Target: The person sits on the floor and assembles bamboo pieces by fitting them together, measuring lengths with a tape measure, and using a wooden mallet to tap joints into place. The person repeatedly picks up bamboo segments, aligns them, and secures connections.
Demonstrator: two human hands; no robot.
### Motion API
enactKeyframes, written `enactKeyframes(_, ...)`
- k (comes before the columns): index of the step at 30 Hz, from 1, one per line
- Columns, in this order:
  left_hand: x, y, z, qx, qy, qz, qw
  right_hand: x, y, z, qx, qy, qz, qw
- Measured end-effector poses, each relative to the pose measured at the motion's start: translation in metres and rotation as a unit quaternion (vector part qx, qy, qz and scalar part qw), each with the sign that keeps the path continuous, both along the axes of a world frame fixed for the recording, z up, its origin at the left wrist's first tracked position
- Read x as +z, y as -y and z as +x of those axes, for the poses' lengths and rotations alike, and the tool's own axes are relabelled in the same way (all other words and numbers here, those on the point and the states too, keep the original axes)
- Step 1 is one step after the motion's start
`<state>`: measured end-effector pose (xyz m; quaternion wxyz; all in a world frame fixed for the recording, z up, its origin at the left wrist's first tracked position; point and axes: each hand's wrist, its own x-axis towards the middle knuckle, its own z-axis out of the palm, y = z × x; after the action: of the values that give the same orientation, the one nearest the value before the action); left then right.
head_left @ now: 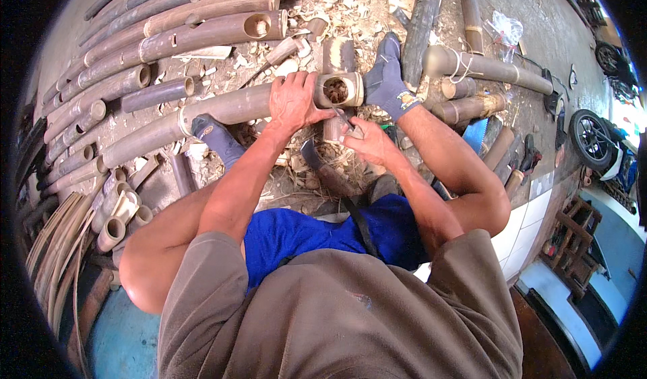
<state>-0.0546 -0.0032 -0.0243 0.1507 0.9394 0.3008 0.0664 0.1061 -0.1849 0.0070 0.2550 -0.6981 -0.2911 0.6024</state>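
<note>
A long brown bamboo pole (232,104) lies across in front of me, propped between my two socked feet. Near its right end a round opening (335,90) is cut into the wall, with brown shavings or debris inside. My left hand (292,101) is wrapped over the pole just left of this opening, thumb toward it. At the opening's near edge my right hand (366,141) grips a small knife (343,116), its blade pointing up and left; most of its handle is hidden in the fingers. Below lies a curved-bladed chopping tool (312,155).
Wood shavings (354,18) cover the floor. Several bamboo poles (195,32) lie at the left, one with a similar cut opening. More bamboo pieces (499,69) and a blue saw blade (476,135) are at the right. Bamboo strips (57,230) stand at the lower left; a wheel (593,136) is far right.
</note>
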Motion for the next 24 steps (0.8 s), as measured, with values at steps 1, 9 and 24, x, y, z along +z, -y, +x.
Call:
enactKeyframes(1, -0.004, 0.001, -0.001, 0.001, 0.014, 0.009, 1.000, -0.006, 0.002, -0.004, -0.017, -0.019, 0.003, 1.000)
enactKeyframes(9, -0.023, -0.007, -0.012, -0.030, 0.087, 0.009, 0.996, 0.022, -0.042, -0.085, -0.392, -0.300, -0.018, 0.869)
enactKeyframes(24, -0.005, -0.008, -0.012, -0.055, 0.034, -0.015, 0.998, 0.031, -0.018, -0.033, 0.029, 0.096, 0.001, 0.995)
